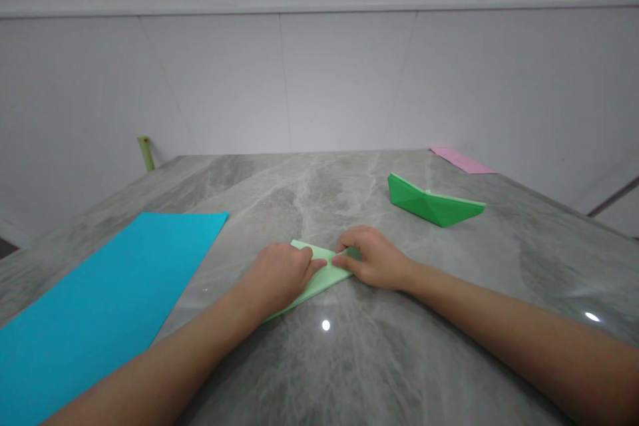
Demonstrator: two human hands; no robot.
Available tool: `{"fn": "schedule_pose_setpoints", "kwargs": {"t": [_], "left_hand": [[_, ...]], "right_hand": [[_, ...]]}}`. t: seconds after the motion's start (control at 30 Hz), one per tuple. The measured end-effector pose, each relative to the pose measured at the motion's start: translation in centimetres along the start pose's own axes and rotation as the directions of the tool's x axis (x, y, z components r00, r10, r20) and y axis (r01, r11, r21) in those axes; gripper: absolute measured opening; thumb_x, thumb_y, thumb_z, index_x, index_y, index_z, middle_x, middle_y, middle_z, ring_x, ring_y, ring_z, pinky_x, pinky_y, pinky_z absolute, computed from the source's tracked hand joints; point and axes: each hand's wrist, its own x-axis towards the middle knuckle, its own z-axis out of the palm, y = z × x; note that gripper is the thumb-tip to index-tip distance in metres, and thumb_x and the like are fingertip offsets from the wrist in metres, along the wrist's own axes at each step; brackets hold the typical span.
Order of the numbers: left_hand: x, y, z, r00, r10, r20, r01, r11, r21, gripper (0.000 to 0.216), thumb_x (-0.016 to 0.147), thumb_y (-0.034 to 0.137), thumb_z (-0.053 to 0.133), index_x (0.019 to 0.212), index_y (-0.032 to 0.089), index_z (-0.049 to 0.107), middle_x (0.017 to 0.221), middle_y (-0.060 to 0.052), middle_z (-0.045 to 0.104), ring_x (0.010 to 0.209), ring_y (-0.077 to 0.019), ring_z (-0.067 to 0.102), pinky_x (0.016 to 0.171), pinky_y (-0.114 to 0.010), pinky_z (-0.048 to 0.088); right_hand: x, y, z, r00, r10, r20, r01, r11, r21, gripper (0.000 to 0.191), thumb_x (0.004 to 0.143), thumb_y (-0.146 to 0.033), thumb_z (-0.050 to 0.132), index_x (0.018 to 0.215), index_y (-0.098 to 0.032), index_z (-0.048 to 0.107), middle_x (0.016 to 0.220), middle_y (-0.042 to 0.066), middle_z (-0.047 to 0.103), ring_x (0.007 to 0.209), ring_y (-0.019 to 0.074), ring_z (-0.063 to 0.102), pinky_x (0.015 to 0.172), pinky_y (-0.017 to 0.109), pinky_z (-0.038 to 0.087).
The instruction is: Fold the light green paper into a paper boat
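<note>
A folded piece of pale green paper lies on the grey marbled tabletop between my hands. My left hand is closed over its left part, with the thumb resting on top and hiding much of that side. At the right end of the paper, my right hand pinches the edge between thumb and fingers. Beyond my right hand stands a green folded paper boat, apart from both hands.
A large blue sheet lies flat along the left side, partly behind my left forearm. Pink paper rests at the far right edge of the table. A light green post-like object shows past the far left edge, before the white wall.
</note>
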Motion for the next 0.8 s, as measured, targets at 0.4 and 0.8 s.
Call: {"fn": "schedule_pose_setpoints", "kwargs": {"t": [0.4,0.8], "left_hand": [[-0.49,0.3,0.46,0.998,-0.048,-0.038,0.049,0.999,0.01,0.055,0.097,0.045,0.022,0.085,0.017,0.068,0.078,-0.012,0.071,0.07,-0.0263,0.068,0.06,-0.034,0.045],[-0.53,-0.34,0.66,0.99,-0.005,-0.138,-0.005,0.997,-0.072,0.054,0.096,0.049,0.03,0.071,0.016,0.065,0.068,-0.008,0.068,0.064,-0.0204,0.061,0.073,-0.039,0.038]], "right_hand": [[0.14,0.22,0.06,0.999,0.043,0.021,-0.042,0.999,-0.003,0.012,0.081,-0.028,0.062,0.079,-0.018,0.067,0.077,0.004,0.07,0.077,0.0196,0.062,0.076,0.031,0.04],[0.06,0.04,0.07,0.997,0.067,0.03,-0.067,0.998,-0.004,0.01,0.081,-0.027,0.062,0.078,-0.018,0.065,0.077,0.003,0.068,0.077,0.0188,0.06,0.074,0.03,0.04]]}}
